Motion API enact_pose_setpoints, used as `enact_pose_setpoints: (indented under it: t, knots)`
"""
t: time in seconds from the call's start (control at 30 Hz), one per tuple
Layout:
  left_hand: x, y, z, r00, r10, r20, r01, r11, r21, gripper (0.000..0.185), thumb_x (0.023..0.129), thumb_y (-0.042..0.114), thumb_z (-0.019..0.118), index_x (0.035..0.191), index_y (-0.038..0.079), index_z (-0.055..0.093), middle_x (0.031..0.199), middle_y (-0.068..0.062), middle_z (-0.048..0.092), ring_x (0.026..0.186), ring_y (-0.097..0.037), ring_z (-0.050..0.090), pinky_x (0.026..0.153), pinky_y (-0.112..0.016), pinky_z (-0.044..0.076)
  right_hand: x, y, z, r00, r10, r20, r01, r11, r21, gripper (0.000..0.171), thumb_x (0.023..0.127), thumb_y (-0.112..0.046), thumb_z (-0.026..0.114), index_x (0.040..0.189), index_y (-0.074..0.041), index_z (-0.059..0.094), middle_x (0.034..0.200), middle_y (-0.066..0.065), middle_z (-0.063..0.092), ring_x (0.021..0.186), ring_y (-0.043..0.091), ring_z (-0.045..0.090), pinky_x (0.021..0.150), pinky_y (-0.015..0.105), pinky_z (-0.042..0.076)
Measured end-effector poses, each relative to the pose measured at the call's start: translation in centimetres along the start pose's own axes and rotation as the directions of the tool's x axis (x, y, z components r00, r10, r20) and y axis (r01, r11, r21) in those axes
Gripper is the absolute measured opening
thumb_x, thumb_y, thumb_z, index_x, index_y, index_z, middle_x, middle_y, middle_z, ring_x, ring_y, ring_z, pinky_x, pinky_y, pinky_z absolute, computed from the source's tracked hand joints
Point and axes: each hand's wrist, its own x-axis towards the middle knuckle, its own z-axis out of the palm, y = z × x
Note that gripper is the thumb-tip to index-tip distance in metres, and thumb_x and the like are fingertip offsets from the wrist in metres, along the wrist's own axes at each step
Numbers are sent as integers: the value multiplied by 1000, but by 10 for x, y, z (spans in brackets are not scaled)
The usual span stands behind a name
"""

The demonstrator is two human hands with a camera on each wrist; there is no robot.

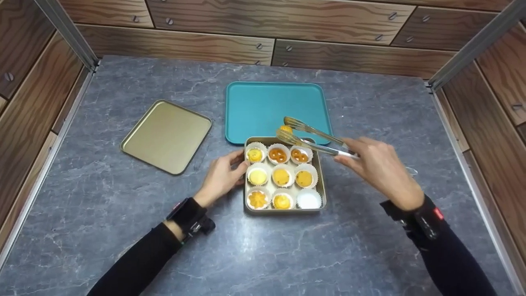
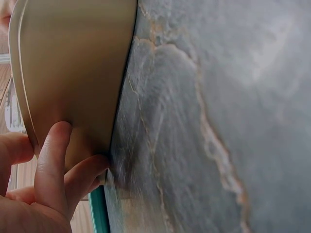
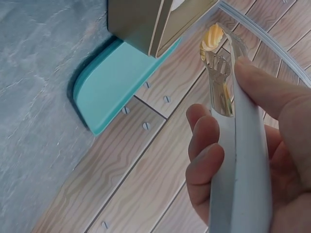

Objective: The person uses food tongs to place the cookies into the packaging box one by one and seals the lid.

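A gold tin [image 1: 283, 211] sits mid-table with paper cups of yellow and orange pastries; its near-right cup [image 1: 309, 200] is empty. My left hand [image 1: 240, 164] holds the tin's left wall, and in the left wrist view its fingers [image 2: 53, 160] curl against the tin [image 2: 73, 63]. My right hand [image 1: 349, 154] grips metal tongs [image 1: 316, 139]. Between the tong tips is a small orange pastry [image 1: 286, 129], raised over the near edge of the teal tray [image 1: 267, 107]. The right wrist view shows the tongs [image 3: 240, 160] and the pastry [image 3: 213, 39] in that hand [image 3: 233, 121].
The tin's gold lid [image 1: 166, 135] lies flat to the left on the grey marble table. The bare teal tray [image 3: 116, 82] lies just behind the tin [image 3: 136, 19]. Wooden panel walls and metal rails close in the table on three sides.
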Motion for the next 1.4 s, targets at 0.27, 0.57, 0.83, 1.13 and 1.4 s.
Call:
enact_pose_setpoints:
  t: [0.27,0.57,0.83,1.13,1.4]
  knots:
    - [0,1,0,1000,3,1,-3,1000,9,58,102,17,66,154,4,44,144,-21,59,101,-23,72,74,-27,66,-19,6,-11,1000,-18,10,18,1000,-1,42,86,-21,85,123,-4,73,94,11,75,68,17,67,55,35,61]
    - [-1,2,0,1000,10,-2,-10,1000,13,58,102,16,66,154,3,44,145,-21,58,99,-24,73,75,-31,66,-38,16,-22,999,-39,30,40,999,-31,43,83,-23,87,121,-7,76,83,-1,69,62,6,55,51,25,53]
    - [0,1,0,1000,4,-3,-4,1000,19,58,102,17,67,154,5,45,147,-20,57,103,-26,73,74,-28,66,-54,22,-35,995,-44,92,48,998,-47,42,82,-26,87,119,-9,77,83,-3,69,61,3,53,49,21,50]
    - [0,2,-1,1000,-18,6,18,1000,5,58,103,18,66,155,7,43,147,-19,57,105,-24,72,75,-28,66,-63,23,-46,984,-108,145,121,989,-84,45,80,-27,89,119,-8,77,94,4,75,68,10,64,57,33,61]
    - [-1,2,-1,1000,-8,3,8,1000,25,59,102,19,66,155,4,43,147,-20,56,109,-26,71,77,-29,66,-69,19,-56,971,-163,173,189,972,-143,45,77,-31,89,116,-11,78,84,-9,65,61,-3,45,47,20,46]
